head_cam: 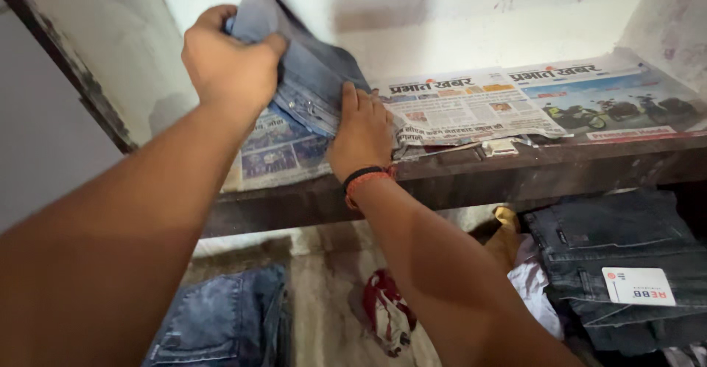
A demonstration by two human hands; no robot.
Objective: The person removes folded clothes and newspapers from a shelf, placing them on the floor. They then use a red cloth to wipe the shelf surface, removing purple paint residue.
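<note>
The left forearm fills the foreground; the left hand [230,65] is clenched on raised blue jeans [309,79]. The right hand [362,133] lies flat, pressing the jeans onto the newspaper [471,109] lining the shelf [515,179]. Dragging the denim may well wrinkle or tear that loose paper.

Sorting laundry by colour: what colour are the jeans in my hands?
Faded blue-grey jeans, clearest in the head view.

We see newspapers [508,102] lining the dark shelf [471,179] at centre right, folded dark jeans [618,256] with a white tag [638,286] lower right, and a red-white cloth [387,315] bottom centre.
</note>
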